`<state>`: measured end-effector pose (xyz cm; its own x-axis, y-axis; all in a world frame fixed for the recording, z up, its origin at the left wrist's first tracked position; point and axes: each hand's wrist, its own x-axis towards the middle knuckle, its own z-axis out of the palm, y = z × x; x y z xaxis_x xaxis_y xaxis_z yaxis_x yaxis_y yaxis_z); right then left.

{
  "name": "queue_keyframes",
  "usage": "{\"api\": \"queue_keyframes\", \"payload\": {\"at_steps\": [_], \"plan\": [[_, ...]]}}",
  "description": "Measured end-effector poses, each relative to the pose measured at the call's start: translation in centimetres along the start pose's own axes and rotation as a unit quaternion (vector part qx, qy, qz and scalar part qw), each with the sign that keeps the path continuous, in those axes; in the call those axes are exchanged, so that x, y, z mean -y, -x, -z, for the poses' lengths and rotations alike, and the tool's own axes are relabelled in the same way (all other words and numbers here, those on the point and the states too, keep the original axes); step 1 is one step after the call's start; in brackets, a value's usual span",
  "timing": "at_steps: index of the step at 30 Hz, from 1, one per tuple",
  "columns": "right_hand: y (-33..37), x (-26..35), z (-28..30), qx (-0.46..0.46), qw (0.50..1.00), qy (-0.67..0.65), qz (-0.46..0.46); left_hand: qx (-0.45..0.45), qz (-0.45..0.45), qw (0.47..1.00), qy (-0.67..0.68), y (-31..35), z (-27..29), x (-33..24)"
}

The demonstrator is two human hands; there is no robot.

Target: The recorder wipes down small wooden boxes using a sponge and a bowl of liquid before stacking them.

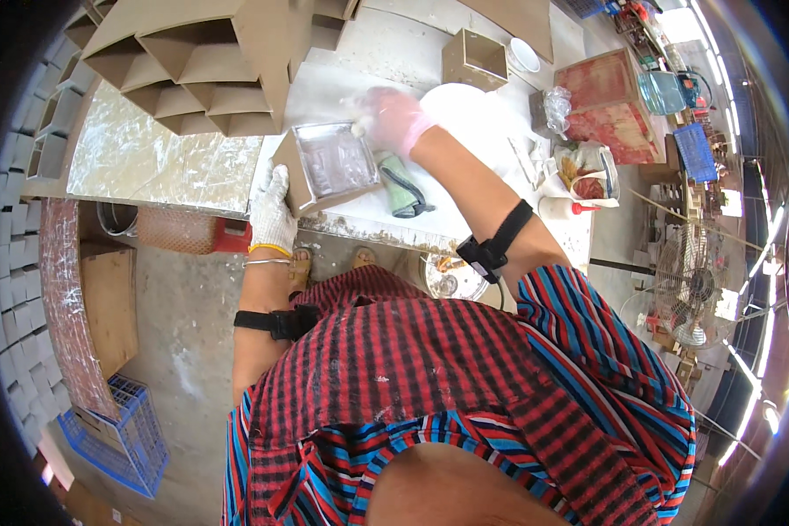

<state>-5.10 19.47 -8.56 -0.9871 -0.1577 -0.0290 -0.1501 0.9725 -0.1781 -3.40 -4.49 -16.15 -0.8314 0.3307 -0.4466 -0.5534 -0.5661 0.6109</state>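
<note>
My left hand (273,217), in a white knitted glove with a yellow cuff, grips the left side of an open cardboard box (305,186). The box is tilted at the table's near edge, and a shiny grey-silver surface shows inside it. Beyond its far right corner is my right hand (393,121), in a thin pinkish glove. Motion smears its fingers, and a pale patch at their tips cannot be made out. A folded green cloth (403,186) lies just right of the box, below my right wrist.
A stack of brown cardboard compartments (206,70) rises at the far left of the white-smeared table (162,158). Farther back stand a small open box (475,61) and a white cup (523,55). A red-stained wooden crate (609,110) and a white bottle (563,207) are at right.
</note>
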Motion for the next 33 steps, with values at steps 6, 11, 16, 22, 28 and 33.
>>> {"api": "queue_keyframes", "payload": {"at_steps": [6,11,16,22,28,33], "plan": [[3.6,2.4,2.1,0.144,0.984,-0.04,-0.097,0.03,-0.021,0.999,-0.007,0.0,0.2,0.2],[3.5,3.7,4.0,0.038,0.996,-0.07,0.038,0.024,-0.012,1.0,-0.002,0.2,-0.1,0.3],[0.6,6.7,1.9,0.018,0.989,-0.101,0.103,0.038,0.007,0.999,0.003,-0.2,0.9,0.4],[1.8,3.5,2.2,0.058,0.997,-0.011,0.049,0.005,-0.028,0.999,-0.022,-0.6,1.2,1.1],[1.8,4.9,-0.2,-0.154,0.971,-0.011,0.182,0.005,0.009,1.0,0.015,0.2,0.0,0.2],[-0.3,4.6,1.5,-0.026,0.994,-0.011,0.102,-0.008,0.002,1.0,-0.018,0.4,-0.4,-0.3]]}}
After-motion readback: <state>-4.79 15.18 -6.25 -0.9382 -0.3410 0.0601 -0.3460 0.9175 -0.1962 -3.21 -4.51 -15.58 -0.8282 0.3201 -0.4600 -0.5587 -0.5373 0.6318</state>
